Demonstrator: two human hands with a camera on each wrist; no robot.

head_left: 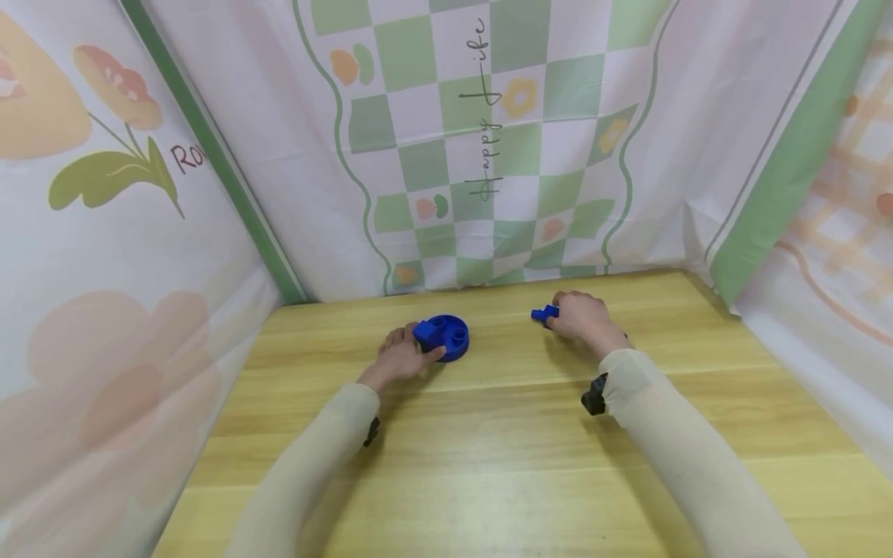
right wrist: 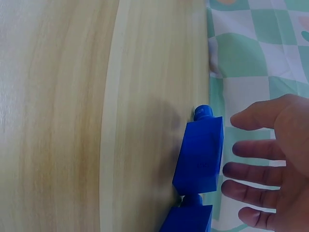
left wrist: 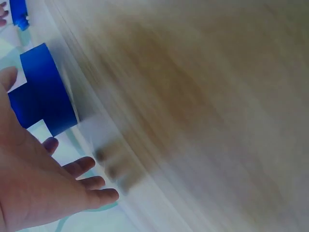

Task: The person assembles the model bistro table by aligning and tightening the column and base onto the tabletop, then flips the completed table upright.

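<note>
A blue round base [head_left: 448, 341] with two raised round sockets lies on the table, a blue block [head_left: 425, 335] projecting from its left side. My left hand [head_left: 400, 361] is at that block, thumb on the near side and index finger on the far side. In the left wrist view the other fingers stretch out loosely past the blue disc [left wrist: 50, 89]. To the right, my right hand [head_left: 584, 316] hovers around a blue studded block [head_left: 547, 315]. The right wrist view has its fingers spread beside this block [right wrist: 200, 154], with a second blue block [right wrist: 188, 220] lined up behind it.
The wooden table [head_left: 481, 449] ends at the back against a checkered curtain [head_left: 432, 163]. Printed cloth walls rise along its left and right sides. A small black device [head_left: 594, 395] is worn on the right wrist.
</note>
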